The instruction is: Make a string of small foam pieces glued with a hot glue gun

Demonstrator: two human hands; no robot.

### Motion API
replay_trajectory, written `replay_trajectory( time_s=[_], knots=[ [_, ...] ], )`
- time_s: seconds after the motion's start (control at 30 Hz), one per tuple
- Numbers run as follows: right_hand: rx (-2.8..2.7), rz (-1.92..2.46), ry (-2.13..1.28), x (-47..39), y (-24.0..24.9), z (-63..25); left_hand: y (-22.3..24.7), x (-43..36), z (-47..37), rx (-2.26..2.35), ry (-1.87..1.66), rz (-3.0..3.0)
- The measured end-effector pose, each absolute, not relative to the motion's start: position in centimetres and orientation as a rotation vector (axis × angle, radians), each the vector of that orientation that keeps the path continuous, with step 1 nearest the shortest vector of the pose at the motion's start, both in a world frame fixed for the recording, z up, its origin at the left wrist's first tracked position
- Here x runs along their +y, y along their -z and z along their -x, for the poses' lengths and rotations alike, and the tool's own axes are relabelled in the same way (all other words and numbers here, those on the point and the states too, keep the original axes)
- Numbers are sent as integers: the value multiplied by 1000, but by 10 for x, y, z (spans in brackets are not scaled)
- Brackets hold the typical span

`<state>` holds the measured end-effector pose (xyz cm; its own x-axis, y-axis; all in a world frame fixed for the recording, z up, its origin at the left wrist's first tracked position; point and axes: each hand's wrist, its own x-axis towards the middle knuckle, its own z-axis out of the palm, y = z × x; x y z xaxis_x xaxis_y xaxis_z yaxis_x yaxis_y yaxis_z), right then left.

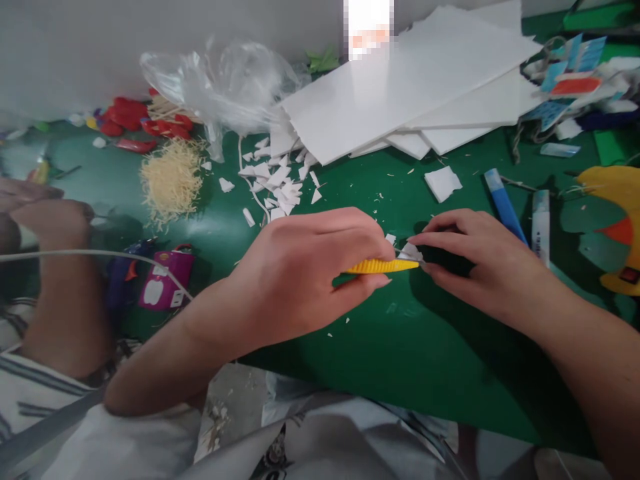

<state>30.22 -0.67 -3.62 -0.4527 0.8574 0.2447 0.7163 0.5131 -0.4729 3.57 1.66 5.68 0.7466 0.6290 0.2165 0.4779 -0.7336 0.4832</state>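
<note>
Near the middle of the green table (360, 360), my left hand (310, 267) is closed around a yellow ribbed tool (383, 267), which looks like tweezers or a cutter handle. The tip of this tool points right and meets a small white foam piece (411, 251). My right hand (470, 260) pinches that foam piece from the right, between thumb and fingertips. Small white crumbs lie around both hands. Beyond my left hand is a heap of white foam scraps (280, 183). A square white piece (443, 183) rests beyond my right hand.
Large white foam sheets (400, 87) and a clear plastic bag (235, 80) lie at the back. Shredded straw-like material (173, 180) and a purple pouch (165, 280) are left. Blue tube (505, 207) and yellow shape (615, 227) lie right. Another person's hands (55, 213) are at far left.
</note>
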Motion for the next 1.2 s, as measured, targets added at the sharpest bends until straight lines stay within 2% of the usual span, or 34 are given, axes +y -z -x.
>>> replay_trajectory(
  time_s=[0.97,1.2],
  knots=[
    [-2325,1300,-415,-6,39,-303,-67,5,-46,869,-380,-2791],
    [-2277,1265,-389,-9,41,-300,-70,9,-54,855,-231,-2847]
  ],
)
